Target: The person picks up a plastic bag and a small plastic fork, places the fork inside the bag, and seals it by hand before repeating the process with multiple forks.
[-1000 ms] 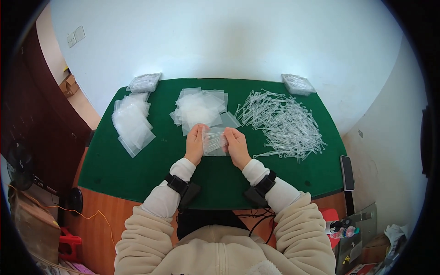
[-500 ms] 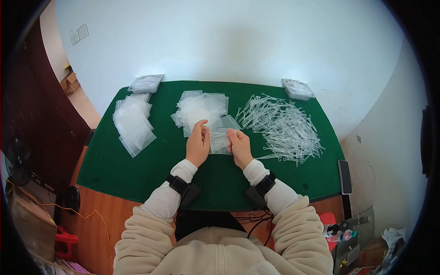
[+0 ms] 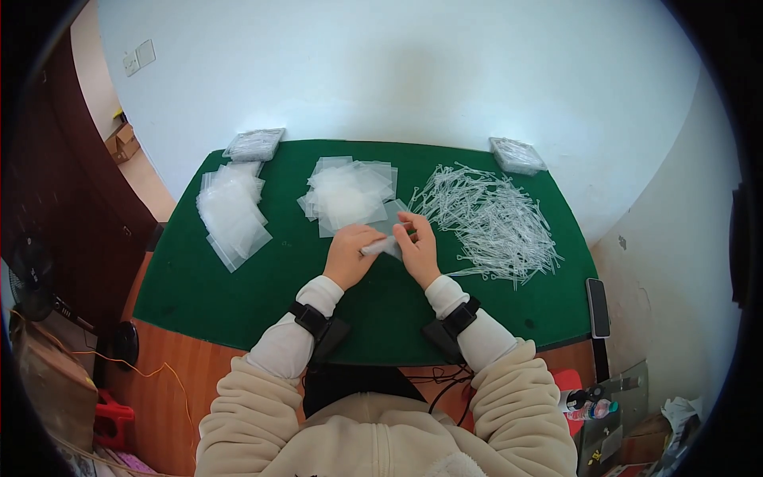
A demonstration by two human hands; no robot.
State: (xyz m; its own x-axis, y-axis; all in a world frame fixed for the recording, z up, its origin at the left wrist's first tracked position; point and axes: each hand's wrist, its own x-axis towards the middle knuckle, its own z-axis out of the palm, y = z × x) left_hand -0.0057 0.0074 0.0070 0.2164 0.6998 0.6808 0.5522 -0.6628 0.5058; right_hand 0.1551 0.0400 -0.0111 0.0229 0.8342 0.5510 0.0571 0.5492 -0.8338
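Note:
Over the middle of the green-topped table, both my hands are at a small clear plastic bag [image 3: 382, 246] that looks folded or rolled over. My left hand [image 3: 349, 256] is closed on the bag's left end, fingers bent over it. My right hand [image 3: 416, 250] curls loosely round the right end, with a gap between thumb and forefinger; its lower fingers are partly hidden. Just beyond lies a loose heap of clear zip bags [image 3: 347, 191], with a single flat bag [image 3: 395, 210] at its near right side. To the right spreads a big pile of thin clear looped plastic sticks [image 3: 497, 226].
A fanned stack of clear bags [image 3: 232, 211] lies on the left of the green table [image 3: 294, 298]. Filled packs stand at the back left [image 3: 254, 145] and back right [image 3: 517, 155], near the white wall. A phone [image 3: 598, 308] rests at the right edge.
My left hand has gone from loosely spread to bent over the bag. The right thumb and fingers have loosened from their pinch. The bag, flat before with sticks showing, now looks folded.

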